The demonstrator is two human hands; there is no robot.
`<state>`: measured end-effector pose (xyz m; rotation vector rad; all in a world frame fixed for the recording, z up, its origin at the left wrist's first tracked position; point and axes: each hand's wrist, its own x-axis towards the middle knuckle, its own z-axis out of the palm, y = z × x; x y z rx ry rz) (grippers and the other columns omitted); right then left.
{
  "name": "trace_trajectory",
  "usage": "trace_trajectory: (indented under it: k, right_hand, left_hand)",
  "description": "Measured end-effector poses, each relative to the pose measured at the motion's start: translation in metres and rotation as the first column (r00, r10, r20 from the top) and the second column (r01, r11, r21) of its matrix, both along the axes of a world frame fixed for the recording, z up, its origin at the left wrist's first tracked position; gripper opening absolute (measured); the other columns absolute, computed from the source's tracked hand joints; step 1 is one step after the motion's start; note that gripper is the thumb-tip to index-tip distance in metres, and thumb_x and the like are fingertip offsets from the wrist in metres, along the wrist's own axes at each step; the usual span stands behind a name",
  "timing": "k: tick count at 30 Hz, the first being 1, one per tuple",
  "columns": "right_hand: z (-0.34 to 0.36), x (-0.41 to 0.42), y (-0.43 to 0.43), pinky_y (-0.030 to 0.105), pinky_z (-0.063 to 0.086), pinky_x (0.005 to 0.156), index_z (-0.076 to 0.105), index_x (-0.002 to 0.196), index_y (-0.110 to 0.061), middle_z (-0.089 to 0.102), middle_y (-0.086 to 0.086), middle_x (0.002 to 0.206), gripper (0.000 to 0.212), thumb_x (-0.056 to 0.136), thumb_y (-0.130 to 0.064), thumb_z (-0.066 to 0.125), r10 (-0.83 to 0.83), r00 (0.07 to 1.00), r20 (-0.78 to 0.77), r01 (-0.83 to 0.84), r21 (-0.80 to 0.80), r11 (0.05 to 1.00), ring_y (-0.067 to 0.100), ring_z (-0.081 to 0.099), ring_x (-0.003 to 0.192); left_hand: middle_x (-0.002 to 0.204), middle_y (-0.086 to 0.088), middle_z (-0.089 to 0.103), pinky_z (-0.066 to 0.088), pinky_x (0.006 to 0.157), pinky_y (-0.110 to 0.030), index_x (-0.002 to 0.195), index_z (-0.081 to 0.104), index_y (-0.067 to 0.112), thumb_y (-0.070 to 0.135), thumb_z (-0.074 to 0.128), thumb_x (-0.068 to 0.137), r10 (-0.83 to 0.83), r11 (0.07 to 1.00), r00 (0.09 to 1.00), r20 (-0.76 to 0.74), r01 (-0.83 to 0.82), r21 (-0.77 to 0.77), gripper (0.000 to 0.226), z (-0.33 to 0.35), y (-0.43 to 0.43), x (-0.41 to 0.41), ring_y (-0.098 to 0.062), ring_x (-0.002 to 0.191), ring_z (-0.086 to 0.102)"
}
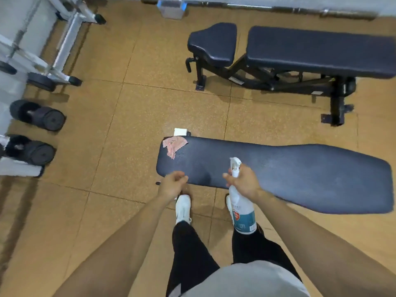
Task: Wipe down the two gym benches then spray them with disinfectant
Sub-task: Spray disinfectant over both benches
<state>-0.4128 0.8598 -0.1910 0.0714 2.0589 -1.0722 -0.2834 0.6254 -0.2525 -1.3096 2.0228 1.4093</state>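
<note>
Grey shirt and black trousers at frame bottom, both forearms out over near bench. R hand is wrapped round neck of spray bottle, fingers clamped on it, nozzle up and aimed away across the pad. Can't tell if a finger is on the trigger. L hand sits just over bench's near edge, fingers curled in together, nothing visible in them. Crumpled pink cloth lies on far-left corner of same pad, so wipe looks done here and spray step is on, IMO. Across the floor, far bench is well apart from both hands. To do it well: keep nozzle above pad, not touching, and sweep L end to R end w/ overlapping bursts, edges incl. Shift cloth off first or that corner gets no spray underneath. Keep L hand out of the mist. Then same on far bench, seat + back pad both.
</note>
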Motion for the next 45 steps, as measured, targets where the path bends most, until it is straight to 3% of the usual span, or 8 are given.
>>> trace_trajectory:
  k: [9, 16, 20, 25, 30, 36, 41, 45]
  right_hand:
    - [-0.089, 0.051, -0.035, 0.048, 0.061, 0.085, 0.064, 0.102, -0.030, 0.072, 0.001, 0.102, 0.023, 0.082, -0.022, 0.074, -0.410, 0.911, 0.050, 0.403, 0.109, 0.909, 0.028, 0.072, 0.090]
    - [-0.127, 0.076, -0.068, 0.041, 0.060, 0.081, 0.063, 0.092, -0.021, 0.073, 0.003, 0.087, 0.008, 0.092, -0.019, 0.071, -0.357, 0.930, 0.087, 0.340, 0.163, 0.926, 0.021, 0.073, 0.085]
    - [-0.136, 0.079, -0.081, 0.037, 0.058, 0.084, 0.060, 0.122, -0.024, 0.070, 0.006, 0.104, 0.037, 0.089, -0.012, 0.073, -0.265, 0.959, 0.103, 0.250, 0.136, 0.959, 0.023, 0.070, 0.094]
    - [-0.122, 0.074, -0.085, 0.039, 0.059, 0.079, 0.069, 0.092, -0.011, 0.075, 0.008, 0.086, 0.006, 0.090, -0.016, 0.073, -0.330, 0.937, 0.113, 0.313, 0.145, 0.939, 0.026, 0.072, 0.085]
    - [-0.089, 0.075, -0.082, 0.034, 0.055, 0.078, 0.058, 0.117, -0.022, 0.069, 0.015, 0.104, 0.041, 0.082, -0.004, 0.072, -0.206, 0.962, 0.178, 0.211, -0.005, 0.978, 0.027, 0.067, 0.092]
    - [-0.044, 0.091, -0.070, 0.038, 0.057, 0.077, 0.062, 0.083, -0.015, 0.075, 0.009, 0.076, 0.017, 0.088, -0.022, 0.077, -0.162, 0.973, 0.167, 0.176, -0.069, 0.982, 0.022, 0.070, 0.072]
    - [-0.008, 0.096, -0.033, 0.036, 0.061, 0.069, 0.057, 0.110, -0.016, 0.070, 0.010, 0.089, 0.037, 0.082, 0.001, 0.074, -0.182, 0.951, 0.251, 0.232, -0.184, 0.955, 0.024, 0.071, 0.068]
    - [0.012, 0.096, 0.013, 0.038, 0.059, 0.064, 0.054, 0.087, -0.010, 0.065, 0.013, 0.073, 0.022, 0.089, -0.004, 0.075, -0.245, 0.956, 0.163, 0.274, -0.184, 0.944, 0.019, 0.067, 0.056]
  left_hand:
    - [0.136, -0.013, 0.065, 0.048, 0.103, -0.037, 0.136, 0.061, 0.008, 0.019, 0.066, 0.097, -0.533, 0.822, 0.837, 0.126, 0.547, -0.159, 0.041, -0.123, -0.126, -0.114, -0.033, 0.117, 0.064]
    - [0.168, -0.018, 0.000, 0.031, 0.118, -0.057, 0.161, 0.022, 0.036, 0.035, 0.070, 0.094, -0.762, 0.450, 0.525, 0.379, 0.850, -0.272, 0.083, -0.225, -0.159, -0.157, -0.055, 0.144, 0.025]
    - [0.149, -0.025, 0.035, 0.029, 0.115, -0.053, 0.152, 0.034, 0.022, 0.025, 0.072, 0.091, -0.801, 0.290, 0.408, 0.439, 0.905, -0.312, 0.072, -0.253, -0.157, -0.140, -0.047, 0.136, 0.036]
    - [0.122, -0.006, 0.072, 0.050, 0.085, -0.032, 0.114, 0.070, 0.017, 0.020, 0.060, 0.095, -0.698, 0.616, 0.624, 0.351, 0.773, -0.148, 0.022, -0.227, -0.128, -0.076, -0.033, 0.111, 0.067]
    - [0.118, 0.002, 0.073, 0.050, 0.079, -0.021, 0.097, 0.066, 0.008, 0.015, 0.067, 0.095, -0.295, 0.955, 0.947, 0.129, 0.294, 0.026, 0.008, -0.162, -0.085, 0.005, -0.019, 0.107, 0.068]
    - [0.110, -0.003, 0.075, 0.056, 0.068, -0.012, 0.090, 0.072, 0.007, 0.007, 0.074, 0.092, 0.098, 0.985, 0.994, -0.049, -0.090, 0.144, 0.002, -0.056, -0.027, 0.065, -0.018, 0.102, 0.072]
    - [0.110, 0.000, 0.077, 0.061, 0.091, -0.050, 0.097, 0.074, 0.012, 0.011, 0.080, 0.087, 0.239, 0.961, 0.962, -0.128, -0.216, 0.172, 0.012, 0.018, 0.025, 0.097, -0.028, 0.102, 0.075]
    - [0.110, -0.006, 0.074, 0.062, 0.087, -0.045, 0.099, 0.074, 0.014, 0.006, 0.074, 0.091, 0.278, 0.952, 0.944, -0.178, -0.245, 0.186, 0.011, 0.070, 0.073, 0.118, -0.023, 0.095, 0.077]
